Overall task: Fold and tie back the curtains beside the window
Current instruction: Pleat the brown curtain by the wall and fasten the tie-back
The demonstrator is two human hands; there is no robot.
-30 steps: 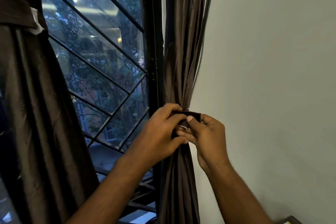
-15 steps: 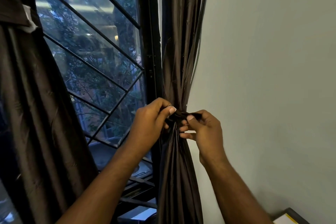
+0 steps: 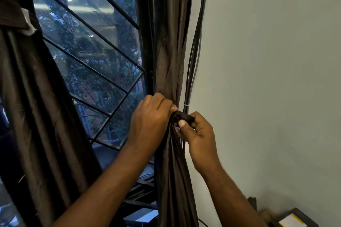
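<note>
We are gathering the curtain [image 3: 170, 51] at centre frame, just beside the window frame [image 3: 145, 42]. Our left hand [image 3: 150, 116] is gripping the bunched folds. Our right hand [image 3: 198, 130] is pinching the dark tie band [image 3: 185, 116] between thumb and fingers [image 3: 196, 115]. Risks, as we are judging them: the band slipping loose before fastening and the folds spreading, or the cables [image 3: 195, 51] behind getting bound in.

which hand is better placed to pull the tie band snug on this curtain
Right, probably. The right hand pinches the end of the tie band between thumb and fingers, while the left hand grips the curtain at its gather, steadying it.
</note>
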